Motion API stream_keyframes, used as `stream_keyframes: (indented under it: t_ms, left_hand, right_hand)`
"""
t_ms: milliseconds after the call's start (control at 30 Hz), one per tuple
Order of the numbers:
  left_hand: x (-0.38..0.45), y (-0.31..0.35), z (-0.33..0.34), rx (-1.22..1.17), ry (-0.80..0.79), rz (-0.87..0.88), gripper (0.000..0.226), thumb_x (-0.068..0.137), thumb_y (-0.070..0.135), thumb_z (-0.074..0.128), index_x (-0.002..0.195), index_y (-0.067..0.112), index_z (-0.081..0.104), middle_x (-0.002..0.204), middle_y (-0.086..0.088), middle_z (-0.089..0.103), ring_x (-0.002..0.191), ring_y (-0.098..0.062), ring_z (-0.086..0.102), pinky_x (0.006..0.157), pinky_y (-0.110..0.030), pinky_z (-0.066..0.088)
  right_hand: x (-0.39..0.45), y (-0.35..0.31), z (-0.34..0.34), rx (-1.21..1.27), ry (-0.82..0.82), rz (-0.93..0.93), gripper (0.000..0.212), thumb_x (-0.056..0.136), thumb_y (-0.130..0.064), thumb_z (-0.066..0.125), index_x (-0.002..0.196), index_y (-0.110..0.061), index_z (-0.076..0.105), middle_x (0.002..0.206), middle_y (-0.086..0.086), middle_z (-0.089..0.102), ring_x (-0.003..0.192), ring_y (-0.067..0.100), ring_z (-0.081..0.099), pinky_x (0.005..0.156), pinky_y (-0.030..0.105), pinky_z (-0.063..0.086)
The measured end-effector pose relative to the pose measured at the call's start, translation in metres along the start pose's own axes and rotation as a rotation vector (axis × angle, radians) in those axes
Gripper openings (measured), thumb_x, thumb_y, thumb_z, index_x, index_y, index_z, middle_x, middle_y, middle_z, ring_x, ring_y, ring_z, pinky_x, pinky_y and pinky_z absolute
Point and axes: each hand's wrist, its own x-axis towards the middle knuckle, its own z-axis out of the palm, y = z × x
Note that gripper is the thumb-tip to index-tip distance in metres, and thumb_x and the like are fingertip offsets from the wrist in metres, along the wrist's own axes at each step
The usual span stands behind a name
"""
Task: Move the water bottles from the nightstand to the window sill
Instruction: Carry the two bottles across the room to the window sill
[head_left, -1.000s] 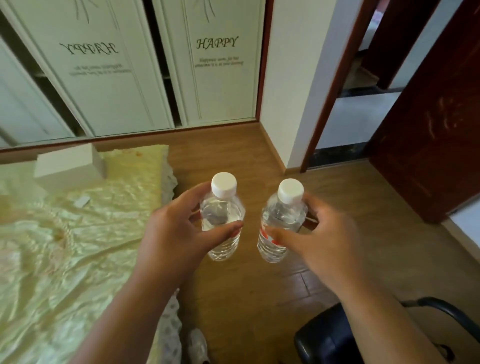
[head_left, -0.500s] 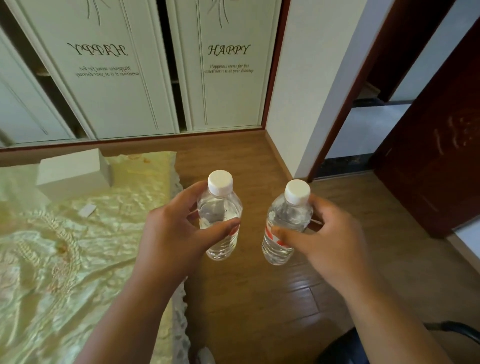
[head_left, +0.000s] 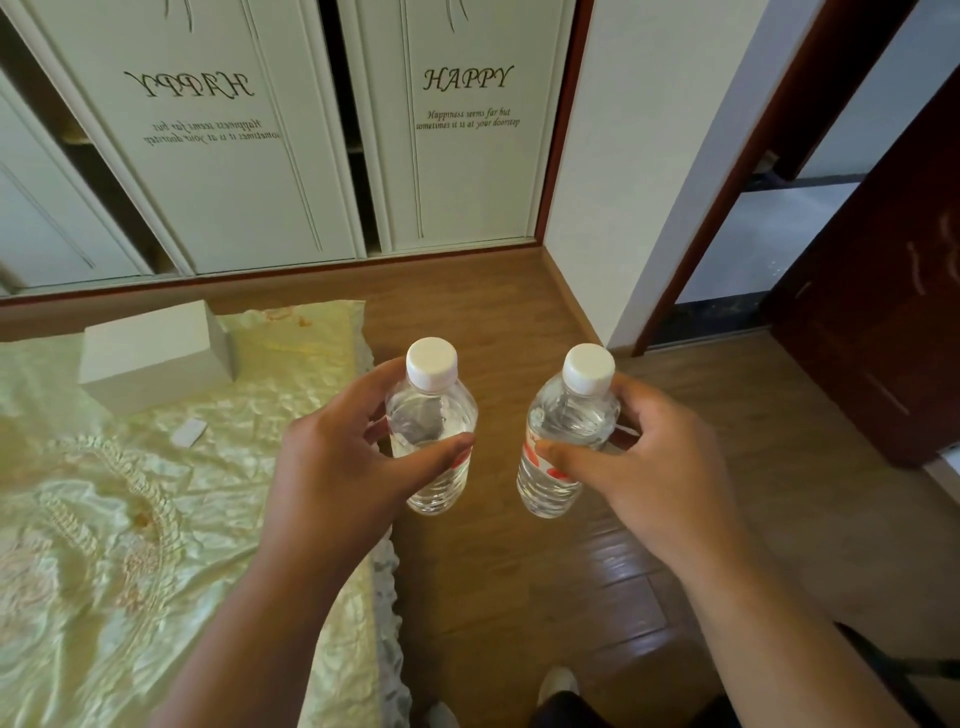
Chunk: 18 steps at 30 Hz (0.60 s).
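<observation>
Fingers (head_left: 441, 449) of left hand (head_left: 332, 467) wrap left bottle (head_left: 434, 426) | right hand (head_left: 639, 467) grips right bottle (head_left: 563, 436) | both upright for carrying, right of bed (head_left: 156, 519) | sill unseen

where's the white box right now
In the head view the white box lies on the left, at the far end of the bed, just before the wardrobe doors and left of the left hand.

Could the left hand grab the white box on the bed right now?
Probably not as it is: the left hand already holds a water bottle. The white box lies uncovered on the bed, farther away.
</observation>
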Motion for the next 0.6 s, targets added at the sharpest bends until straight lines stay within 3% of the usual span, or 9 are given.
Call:
stream_keyframes:
  t_ms: [233,333,500,600]
  left_hand:
    - [0.036,-0.015,0.005,0.024,0.021,-0.052,0.08,0.062,0.065,0.086,0.135,0.045,0.059,0.114,0.03,0.069,0.105,0.009,0.066,0.088,-0.013,0.053]
    - [0.063,-0.016,0.013,0.057,0.041,-0.062,0.081,0.062,0.065,0.086,0.136,0.043,0.059,0.116,0.029,0.069,0.106,0.007,0.066,0.089,-0.018,0.055]
    - [0.118,-0.01,0.036,0.102,0.071,-0.088,0.08,0.063,0.065,0.085,0.135,0.043,0.059,0.116,0.028,0.069,0.106,0.006,0.067,0.09,-0.029,0.058]
    - [0.148,-0.008,0.053,0.148,0.091,-0.096,0.08,0.063,0.066,0.086,0.135,0.046,0.057,0.117,0.03,0.068,0.107,0.007,0.066,0.089,-0.029,0.059]
  right_hand:
    - [0.061,0.008,0.017,0.049,-0.061,-0.027,0.075,0.062,-0.066,0.08,0.13,-0.046,0.055,0.116,-0.029,0.064,0.105,-0.007,0.06,0.07,0.009,0.042]
    - [0.096,0.013,0.02,0.068,-0.079,-0.05,0.077,0.063,-0.066,0.081,0.132,-0.045,0.054,0.12,-0.026,0.064,0.106,-0.003,0.061,0.07,0.01,0.044]
    - [0.165,0.02,0.011,0.115,-0.103,-0.075,0.062,0.062,-0.064,0.082,0.115,-0.061,0.051,0.098,-0.047,0.054,0.088,-0.023,0.055,0.046,-0.002,0.034]
    - [0.205,0.026,0.001,0.132,-0.109,-0.109,0.069,0.062,-0.063,0.083,0.122,-0.058,0.049,0.097,-0.048,0.053,0.087,-0.026,0.053,0.046,-0.002,0.033]
